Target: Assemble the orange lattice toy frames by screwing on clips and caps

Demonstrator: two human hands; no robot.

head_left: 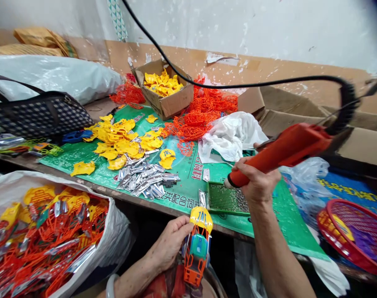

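- Right now, as far as can be judged, the step in hand is at the parts tray [228, 214]: the power screwdriver [288, 147] angles down, its nose over the small metal pieces [242, 200], probably screws. Whether it touches any is unclear.
- The right hand [259, 182] is closed around the tool's thick, smooth, orange-red barrel.
- The left hand [170, 240] is mostly closed, thumb and fingers pinching the side of the toy car [198, 248], which sits low in front of the person, just off the table edge.
- As a judgement, moving the tool calls for a controlled wrist, a tip kept clear of the tray's rim, and slack in the black cable [222, 87]; the car calls for a steady, light pinch.
- The car joins 3 looks: glossy yellow hood, teal middle, open orange lattice.
- The tray is green, rectangular and pitted with a fine grid of holes.
- On the crinkled green sheet [184, 165] lie curved yellow shells [117, 138], flat mirror-like silver strips [141, 180] and tangled, wiry orange frames [196, 120].
- Beyond, 1 tilted cardboard box [176, 103] holds more shells; at left, a soft white sack [120, 231] bulges with mixed pieces.
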